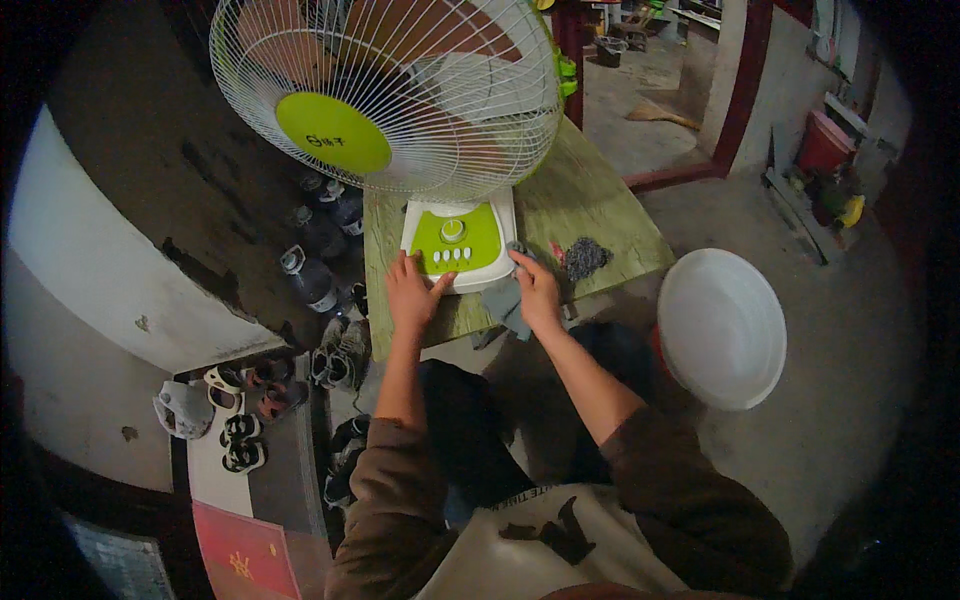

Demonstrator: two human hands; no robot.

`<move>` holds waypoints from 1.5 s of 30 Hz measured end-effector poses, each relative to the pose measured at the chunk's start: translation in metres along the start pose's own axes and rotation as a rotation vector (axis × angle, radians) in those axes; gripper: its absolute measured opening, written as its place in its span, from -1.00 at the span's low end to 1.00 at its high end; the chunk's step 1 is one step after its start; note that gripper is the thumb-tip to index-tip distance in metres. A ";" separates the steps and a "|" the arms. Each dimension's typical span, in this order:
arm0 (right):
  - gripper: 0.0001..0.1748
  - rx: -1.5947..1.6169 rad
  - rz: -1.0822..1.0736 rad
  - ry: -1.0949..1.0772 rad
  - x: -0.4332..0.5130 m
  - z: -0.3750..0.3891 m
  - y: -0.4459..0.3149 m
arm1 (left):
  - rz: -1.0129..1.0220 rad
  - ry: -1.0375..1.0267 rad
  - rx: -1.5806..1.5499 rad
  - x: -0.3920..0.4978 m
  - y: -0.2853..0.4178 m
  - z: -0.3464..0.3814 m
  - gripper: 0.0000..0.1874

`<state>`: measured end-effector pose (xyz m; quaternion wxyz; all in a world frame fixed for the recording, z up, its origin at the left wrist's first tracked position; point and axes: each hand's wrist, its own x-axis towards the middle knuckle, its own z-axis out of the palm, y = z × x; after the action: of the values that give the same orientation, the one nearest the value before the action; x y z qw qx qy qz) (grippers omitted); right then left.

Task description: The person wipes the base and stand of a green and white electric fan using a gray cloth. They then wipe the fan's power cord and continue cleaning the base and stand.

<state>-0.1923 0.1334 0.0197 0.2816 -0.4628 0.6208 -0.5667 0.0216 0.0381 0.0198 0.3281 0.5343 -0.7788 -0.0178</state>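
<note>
An electric fan with a white wire guard and a lime-green centre badge (pixel 334 133) stands on a green wood-grain table (pixel 600 184). Its white base carries a green control panel (pixel 487 236) with one round knob (pixel 452 230) and a row of white push buttons. My left hand (pixel 414 292) rests on the base's front left corner, thumb and fingers spread over its edge. In my right hand (pixel 538 291) is a grey cloth (pixel 508 306), pressed against the right side of the base and hanging past the table edge. A dark scouring pad (pixel 587 259) lies right of it.
A large white basin (pixel 724 330) stands on the floor at my right. Plastic bottles (pixel 311 281), grey shoes (pixel 341 356) and sandals (pixel 225 390) sit left of the table. Beyond the doorway lies a broom (pixel 660 114). A red bucket (pixel 825 142) is by the right wall.
</note>
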 end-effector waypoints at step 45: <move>-0.66 -0.059 -0.494 0.600 0.172 -0.100 -0.073 | -0.044 0.030 -0.053 -0.009 0.011 0.004 -0.12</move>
<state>-0.3318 0.0286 0.1404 -0.0710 -0.4199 0.5613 -0.7096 0.0125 0.0491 0.0158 0.3532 0.5428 -0.7610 -0.0378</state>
